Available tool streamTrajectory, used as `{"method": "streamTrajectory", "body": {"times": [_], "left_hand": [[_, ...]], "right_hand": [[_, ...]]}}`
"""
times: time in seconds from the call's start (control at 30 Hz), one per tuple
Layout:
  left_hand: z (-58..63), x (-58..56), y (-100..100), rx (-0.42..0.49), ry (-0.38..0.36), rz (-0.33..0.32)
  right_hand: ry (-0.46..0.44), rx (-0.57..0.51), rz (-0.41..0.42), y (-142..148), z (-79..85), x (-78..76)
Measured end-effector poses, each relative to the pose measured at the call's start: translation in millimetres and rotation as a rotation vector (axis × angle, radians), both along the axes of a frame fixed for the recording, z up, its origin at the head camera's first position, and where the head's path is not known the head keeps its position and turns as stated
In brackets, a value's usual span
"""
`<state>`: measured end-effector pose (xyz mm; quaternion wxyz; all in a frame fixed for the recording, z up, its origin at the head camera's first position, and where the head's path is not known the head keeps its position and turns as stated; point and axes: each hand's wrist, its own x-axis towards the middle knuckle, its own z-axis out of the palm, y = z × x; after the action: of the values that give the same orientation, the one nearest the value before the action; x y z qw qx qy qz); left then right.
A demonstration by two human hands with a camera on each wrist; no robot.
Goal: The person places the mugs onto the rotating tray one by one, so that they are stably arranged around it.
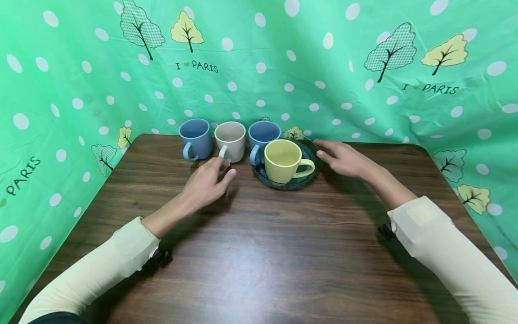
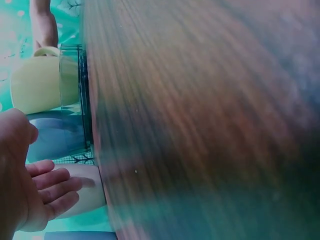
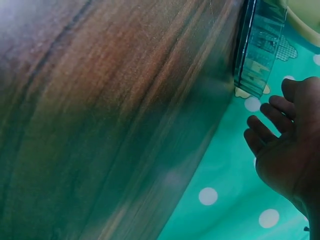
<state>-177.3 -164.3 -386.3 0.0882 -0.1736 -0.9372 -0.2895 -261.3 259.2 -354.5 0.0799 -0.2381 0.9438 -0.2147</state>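
A yellow mug (image 1: 278, 164) stands upright inside a dark see-through glass bowl (image 1: 269, 182), its handle toward the right. My right hand (image 1: 344, 158) is at the bowl's right side, fingertips close by the rim, fingers loosely extended and holding nothing. At the handle of a light grey mug (image 1: 236, 147) is my left hand (image 1: 207, 181), its fingers loosely bent with no grip on the handle. The left wrist view has those relaxed fingers (image 2: 59, 189) in front of the grey mug. One blue mug (image 1: 265, 131) is partly hidden behind the yellow mug and bowl.
Another blue mug (image 1: 199, 143) stands at the left end of the row, beside the grey one. All rest near the back edge of a dark wooden table (image 1: 259, 252). A green dotted curtain (image 1: 259, 85) hangs behind the table and along its sides.
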Motion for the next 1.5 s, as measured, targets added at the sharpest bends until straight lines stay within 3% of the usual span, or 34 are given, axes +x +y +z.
{"method": "streamTrajectory", "body": {"times": [0.5, 0.77, 1.5], "left_hand": [[-1.8, -8.2, -2, 0.116, 0.010, 0.068], [-1.8, -12.4, -7, 0.213, -0.039, 0.100], [-6.8, -22.0, -15, 0.283, -0.116, 0.149]], "right_hand": [[-0.020, 0.023, 0.008, 2, -6.3, -13.6], [-0.035, 0.026, 0.006, 0, -5.8, -14.7], [-0.062, 0.048, 0.016, -1, -10.6, -17.3]]}}
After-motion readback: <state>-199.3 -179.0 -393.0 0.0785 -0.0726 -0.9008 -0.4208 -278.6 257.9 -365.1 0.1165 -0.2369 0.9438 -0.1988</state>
